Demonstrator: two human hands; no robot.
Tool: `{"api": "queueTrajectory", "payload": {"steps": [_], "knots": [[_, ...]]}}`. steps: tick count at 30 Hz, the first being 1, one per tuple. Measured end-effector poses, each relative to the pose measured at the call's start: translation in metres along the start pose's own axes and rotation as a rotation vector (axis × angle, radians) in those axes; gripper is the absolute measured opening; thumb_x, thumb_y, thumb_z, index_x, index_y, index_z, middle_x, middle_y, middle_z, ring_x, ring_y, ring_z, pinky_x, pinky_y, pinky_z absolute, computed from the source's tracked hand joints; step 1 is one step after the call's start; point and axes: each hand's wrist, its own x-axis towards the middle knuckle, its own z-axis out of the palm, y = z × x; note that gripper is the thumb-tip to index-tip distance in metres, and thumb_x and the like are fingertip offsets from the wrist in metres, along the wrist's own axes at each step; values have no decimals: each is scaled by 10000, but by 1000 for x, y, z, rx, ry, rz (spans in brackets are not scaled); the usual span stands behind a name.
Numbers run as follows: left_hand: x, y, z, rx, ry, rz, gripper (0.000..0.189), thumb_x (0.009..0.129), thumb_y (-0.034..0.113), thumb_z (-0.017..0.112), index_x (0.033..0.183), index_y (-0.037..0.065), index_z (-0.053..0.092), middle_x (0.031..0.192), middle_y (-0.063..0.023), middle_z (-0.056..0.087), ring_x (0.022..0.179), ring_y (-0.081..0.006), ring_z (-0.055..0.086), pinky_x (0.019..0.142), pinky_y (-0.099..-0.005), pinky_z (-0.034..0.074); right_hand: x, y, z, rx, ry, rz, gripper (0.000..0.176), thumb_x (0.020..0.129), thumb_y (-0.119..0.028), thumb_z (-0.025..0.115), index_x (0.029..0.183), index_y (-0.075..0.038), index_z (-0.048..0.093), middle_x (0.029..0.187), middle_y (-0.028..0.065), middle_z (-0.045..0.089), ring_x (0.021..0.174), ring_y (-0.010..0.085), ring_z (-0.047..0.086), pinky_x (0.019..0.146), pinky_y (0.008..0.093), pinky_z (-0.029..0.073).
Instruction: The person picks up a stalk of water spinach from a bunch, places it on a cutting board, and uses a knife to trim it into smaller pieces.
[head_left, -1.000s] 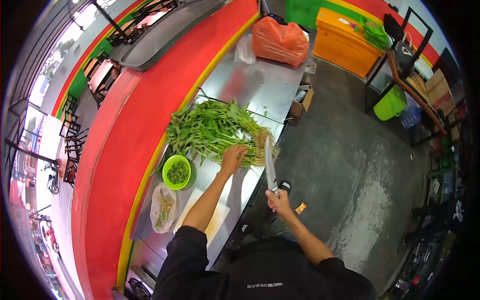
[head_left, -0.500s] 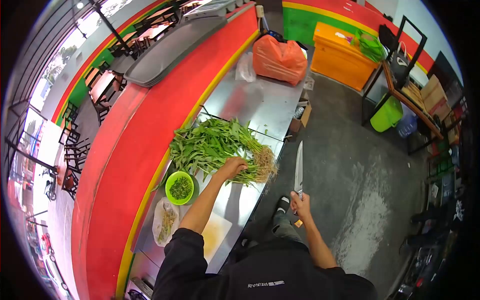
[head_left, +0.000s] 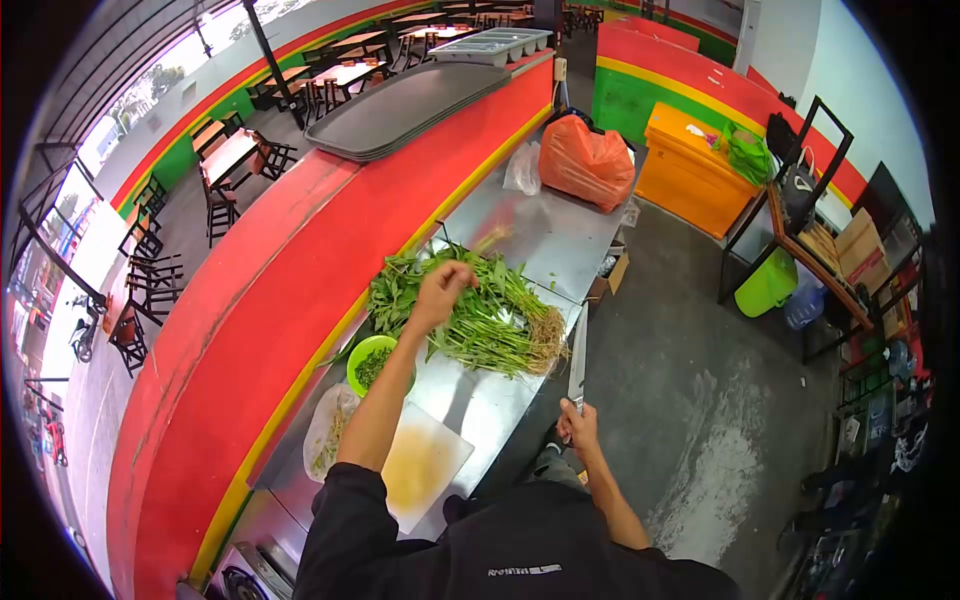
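A heap of leafy green stems [head_left: 485,320] lies on the metal counter [head_left: 490,415], its pale roots bunched toward the counter's edge. Over the leaves is my left hand [head_left: 443,292], fingers curled together; what they hold, if anything, I cannot make out. A blurred pale green streak shows just beyond it. Low beside the counter's edge, my right hand [head_left: 579,424] grips a long knife [head_left: 578,365] by its handle, blade pointing up and away. A lime green bowl [head_left: 357,378] of chopped greens is partly behind my left forearm.
Nearer me are a clear plastic bag [head_left: 325,430] of trimmings and a stained white cutting board [head_left: 440,462]. An orange plastic bag [head_left: 588,165] stands at the counter's far end. Along the left runs a red wall [head_left: 270,280] with stacked dark trays [head_left: 410,108] on top.
My left hand has risen from the stems near the roots to above the leaves. My right hand has brought the knife closer to the counter's edge. The view has tilted up.
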Motion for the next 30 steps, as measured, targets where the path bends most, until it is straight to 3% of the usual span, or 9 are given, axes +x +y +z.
{"api": "queueTrajectory", "payload": {"steps": [4, 8, 11, 15, 17, 19, 24, 26, 30], "knots": [[-1, 40, -33, -163, 355, 140, 140, 1014, 166, 597, 992, 28, 608, 911, -65, 701, 873, -138, 666, 829, -300, 516, -12, 11, 4, -2, 4, 12, 420, 953, -301, 669, 643, -126, 446, 462, -18, 394, 398, 115, 447, 400, 274, 348], [-6, 79, -59, -320, 486, 335, 120, 971, 125, 661, 984, 26, 594, 897, -76, 697, 792, -151, 681, 751, -284, 538, -22, 18, 12, -11, -2, 36, 425, 946, -316, 674, 644, -126, 443, 460, -14, 392, 399, 120, 448, 404, 277, 352], [-26, 123, -74, -293, 543, 357, 116, 981, 131, 642, 1008, 25, 603, 921, -67, 676, 781, -151, 663, 741, -311, 563, -27, 23, 21, -32, -24, 37, 416, 944, -316, 676, 655, -122, 449, 461, -13, 394, 400, 120, 449, 404, 277, 352], [-73, 173, -83, -54, 495, 257, 120, 955, 112, 679, 1021, 18, 644, 842, -12, 652, 684, -77, 605, 629, -235, 490, -34, 29, 34, -85, -68, 45, 408, 944, -324, 682, 668, -115, 465, 464, -11, 399, 399, 119, 451, 394, 276, 349], [-103, 171, -87, -25, 492, 220, 127, 954, 118, 678, 1043, 29, 676, 835, 10, 647, 658, -61, 567, 600, -226, 465, -39, 31, 44, -88, -114, 62, 401, 954, -297, 678, 666, -117, 466, 485, -16, 418, 411, 114, 468, 392, 271, 348], [-140, 170, -87, 24, 328, 95, 126, 941, 121, 688, 1018, 21, 698, 825, 10, 653, 649, -51, 550, 587, -222, 453, -43, 39, 52, -90, -168, 73, 392, 970, -301, 657, 686, -105, 472, 486, -12, 418, 411, 120, 471, 387, 273, 357], [-244, 140, -86, 440, 324, -41, 141, 922, 114, 679, 1001, 2, 713, 798, -77, 695, 697, -120, 617, 648, -292, 496, -59, 57, 85, -84, -301, 198, 385, 1013, -355, 578, 775, -57, 521, 498, 2, 387, 405, 129, 462, 380, 275, 373], [-289, 113, -85, 607, 277, -122, 171, 925, 130, 663, 1022, -2, 714, 866, -153, 714, 757, -211, 684, 702, -340, 531, -69, 64, 101, -146, -392, 202, 369, 1041, -354, 506, 932, -6, 563, 544, 15, 419, 407, 129, 457, 380, 277, 374], [-370, 44, -59, 581, 303, -292, 184, 922, 150, 631, 1043, 45, 720, 861, -139, 713, 776, -304, 681, 707, -402, 525, -92, 92, 111, -267, -512, 201, 392, 1063, -341, 435, 1167, 11, 571, 638, 30, 497, 407, 102, 442, 380, 262, 372]]}}
